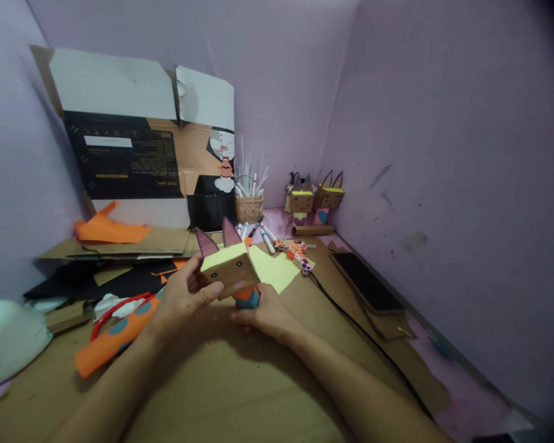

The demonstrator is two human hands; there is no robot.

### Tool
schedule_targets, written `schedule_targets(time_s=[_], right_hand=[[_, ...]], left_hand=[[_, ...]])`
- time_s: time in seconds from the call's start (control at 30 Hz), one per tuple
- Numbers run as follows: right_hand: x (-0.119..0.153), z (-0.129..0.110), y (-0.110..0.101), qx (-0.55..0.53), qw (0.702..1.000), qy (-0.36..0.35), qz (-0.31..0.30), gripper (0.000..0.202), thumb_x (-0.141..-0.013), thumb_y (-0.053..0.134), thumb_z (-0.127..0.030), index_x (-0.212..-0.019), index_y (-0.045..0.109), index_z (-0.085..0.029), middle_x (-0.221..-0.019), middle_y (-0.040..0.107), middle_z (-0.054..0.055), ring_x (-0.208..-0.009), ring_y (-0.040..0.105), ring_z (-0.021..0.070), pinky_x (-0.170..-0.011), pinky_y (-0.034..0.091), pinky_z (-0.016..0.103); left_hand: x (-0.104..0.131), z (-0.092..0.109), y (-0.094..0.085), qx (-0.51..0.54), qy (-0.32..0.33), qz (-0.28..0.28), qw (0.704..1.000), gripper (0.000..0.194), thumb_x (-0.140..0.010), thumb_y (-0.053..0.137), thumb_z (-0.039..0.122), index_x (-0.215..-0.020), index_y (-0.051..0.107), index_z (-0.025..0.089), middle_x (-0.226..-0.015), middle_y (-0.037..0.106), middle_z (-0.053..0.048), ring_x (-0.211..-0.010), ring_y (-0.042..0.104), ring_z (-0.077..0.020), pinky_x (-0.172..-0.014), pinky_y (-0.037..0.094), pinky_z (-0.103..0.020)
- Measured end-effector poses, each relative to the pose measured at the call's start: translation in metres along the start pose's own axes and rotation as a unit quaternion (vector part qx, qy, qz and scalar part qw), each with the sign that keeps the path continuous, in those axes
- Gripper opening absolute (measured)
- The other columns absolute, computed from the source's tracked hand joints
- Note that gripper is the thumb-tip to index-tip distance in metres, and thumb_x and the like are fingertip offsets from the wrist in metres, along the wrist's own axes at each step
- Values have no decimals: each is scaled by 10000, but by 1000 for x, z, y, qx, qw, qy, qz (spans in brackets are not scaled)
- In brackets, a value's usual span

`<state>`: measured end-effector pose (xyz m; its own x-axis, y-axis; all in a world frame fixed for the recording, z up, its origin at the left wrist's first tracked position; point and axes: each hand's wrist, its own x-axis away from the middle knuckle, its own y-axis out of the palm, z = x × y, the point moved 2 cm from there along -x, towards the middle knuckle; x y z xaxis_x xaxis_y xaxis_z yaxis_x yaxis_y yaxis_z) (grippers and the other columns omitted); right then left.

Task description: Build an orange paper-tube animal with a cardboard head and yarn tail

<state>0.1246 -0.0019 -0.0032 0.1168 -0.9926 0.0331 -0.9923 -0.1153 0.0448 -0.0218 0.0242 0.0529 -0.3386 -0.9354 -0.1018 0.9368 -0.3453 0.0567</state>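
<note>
A cardboard box head (231,271) with drawn eyes, a yellow-green top and two purple pointed ears is held up over the cardboard-covered table. My left hand (184,298) grips its left side, with the thumb on the front face. Below the head is a small body (247,298) in orange and blue, and my right hand (270,312) is closed around it. The head sits tilted on or against the body; the joint between them is hidden.
Behind are markers (266,239), yellow paper (277,271) and a patterned glue gun (298,251) with a black cable. A phone (367,280) lies right, an orange roll (115,338) and white bowl (12,341) left. Two similar figures (301,203) stand at the back.
</note>
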Motion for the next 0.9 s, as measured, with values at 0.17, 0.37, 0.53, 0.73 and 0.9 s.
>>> schedule_targets(time_s=[0.17,0.37,0.53,0.73,0.9], right_hand=[[6,-10,-2,-22,999,32,-6,375,-549,730,-263,-860,538,-182,-670,515,-41,-504,478,89,-367,441,201],[6,-9,-4,-20,996,85,-32,280,-562,692,-255,-768,515,-187,-582,506,-50,-505,491,102,-401,437,208],[9,-16,-10,-42,995,54,-75,284,-554,723,-252,-768,549,-182,-624,505,-55,-534,472,86,-486,415,214],[11,-22,-11,-73,994,-7,-86,327,-565,762,-327,-767,558,-171,-679,550,-29,-569,482,92,-516,347,205],[11,-20,-10,-68,993,-45,-86,296,-602,751,-328,-798,619,-150,-719,574,-15,-609,474,93,-566,362,206]], left_hand=[[-8,-16,-5,122,-61,7,991,500,-637,739,254,-1099,565,177,-1065,649,-94,-917,638,-246,-678,520,-265],[-16,-22,-11,135,-112,85,981,370,-631,726,216,-981,621,160,-911,681,-63,-733,647,-173,-578,521,-245],[-22,-19,-29,21,-95,145,985,387,-553,769,208,-910,643,127,-761,689,-50,-629,635,-178,-515,472,-230],[-27,-21,-50,-192,-37,205,959,435,-490,784,248,-907,668,197,-759,696,-65,-837,633,-297,-703,459,-319],[-7,-1,-32,-321,145,292,889,495,-613,709,343,-1079,610,210,-1067,605,-99,-942,567,-278,-792,431,-329]])
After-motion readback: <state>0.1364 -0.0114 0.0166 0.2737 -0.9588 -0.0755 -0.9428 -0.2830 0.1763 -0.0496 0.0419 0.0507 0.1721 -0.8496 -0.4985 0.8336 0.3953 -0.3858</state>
